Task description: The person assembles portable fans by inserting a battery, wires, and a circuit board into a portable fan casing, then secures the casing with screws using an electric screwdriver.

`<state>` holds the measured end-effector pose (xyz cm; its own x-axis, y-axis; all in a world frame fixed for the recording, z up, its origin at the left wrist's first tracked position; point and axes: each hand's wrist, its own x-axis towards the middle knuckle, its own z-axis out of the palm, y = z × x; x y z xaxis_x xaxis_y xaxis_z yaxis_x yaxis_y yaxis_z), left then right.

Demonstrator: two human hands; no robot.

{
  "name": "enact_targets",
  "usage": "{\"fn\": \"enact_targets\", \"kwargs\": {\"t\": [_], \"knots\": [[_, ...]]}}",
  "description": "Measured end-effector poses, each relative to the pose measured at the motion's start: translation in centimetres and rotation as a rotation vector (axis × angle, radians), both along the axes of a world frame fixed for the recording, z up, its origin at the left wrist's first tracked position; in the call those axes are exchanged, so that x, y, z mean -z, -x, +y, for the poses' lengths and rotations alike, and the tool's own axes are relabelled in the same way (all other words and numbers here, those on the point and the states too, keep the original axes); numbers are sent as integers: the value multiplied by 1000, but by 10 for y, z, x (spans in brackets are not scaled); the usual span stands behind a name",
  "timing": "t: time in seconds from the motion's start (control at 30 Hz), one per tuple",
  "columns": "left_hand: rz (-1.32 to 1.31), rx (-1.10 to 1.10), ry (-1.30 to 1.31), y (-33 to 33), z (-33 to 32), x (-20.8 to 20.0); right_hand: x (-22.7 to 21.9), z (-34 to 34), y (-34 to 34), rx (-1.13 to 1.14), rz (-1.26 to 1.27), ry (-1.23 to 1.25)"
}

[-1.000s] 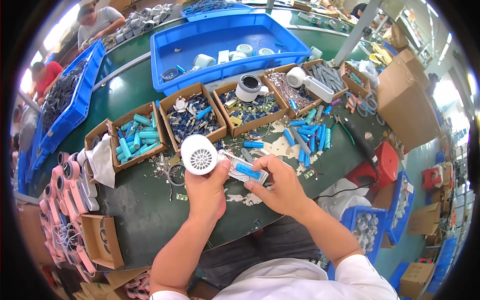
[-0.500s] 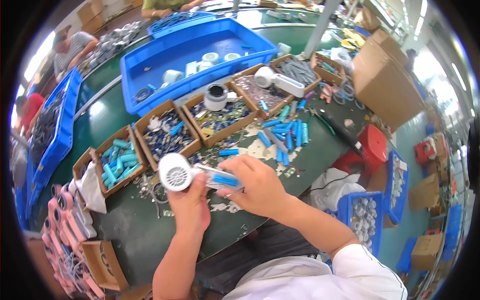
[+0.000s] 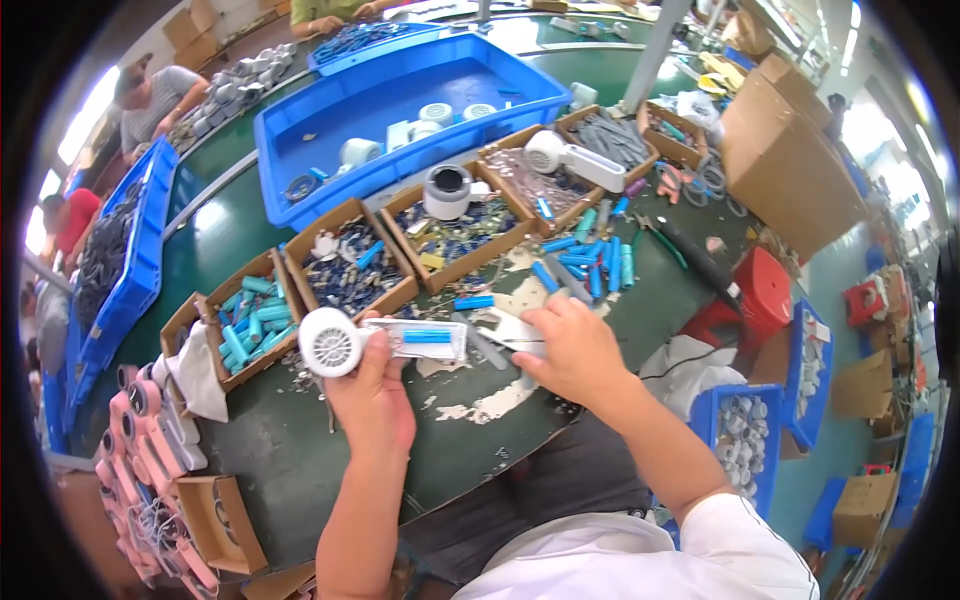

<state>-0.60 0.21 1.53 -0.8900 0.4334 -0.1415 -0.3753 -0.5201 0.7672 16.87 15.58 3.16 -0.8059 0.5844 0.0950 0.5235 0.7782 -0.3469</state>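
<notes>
My left hand (image 3: 375, 405) is closed around the neck of a white handheld fan (image 3: 330, 343), its round grille facing up. The fan's handle points right and lies open, with a blue cylindrical battery (image 3: 427, 336) showing inside. To the right of the handle, my right hand (image 3: 585, 360) pinches a white handle cover (image 3: 512, 328), apart from the fan. A grey strip (image 3: 486, 348) lies on the bench between the cover and the open handle. Loose blue batteries (image 3: 596, 268) are scattered just beyond my right hand.
Cardboard trays (image 3: 365, 302) of small parts line the bench's far side, before a large blue bin (image 3: 350, 95). Pliers (image 3: 665, 243) and a red stool (image 3: 755, 290) are at right. Pink fans (image 3: 140, 440) are stacked at left. Other people sit beyond.
My right hand has moved right, away from the fan, with the white cover in its fingers. The handle's inside and battery now show plainly. My left hand still holds the fan.
</notes>
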Motion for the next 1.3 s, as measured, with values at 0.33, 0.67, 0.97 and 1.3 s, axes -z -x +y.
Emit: {"fn": "enact_targets", "kwargs": {"t": [0.33,0.67,0.97,1.3], "knots": [[-50,-5,49,-1,0,-1,-24,-38,3,-156,489,-79],[-114,54,-1,-6,0,0,-17,-48,22,-274,528,-230],[-75,112,-99,-13,-2,-5,-22,-56,38,-201,535,-162],[-79,119,-101,-18,-2,-6,-26,-50,41,-225,529,-88]]}}
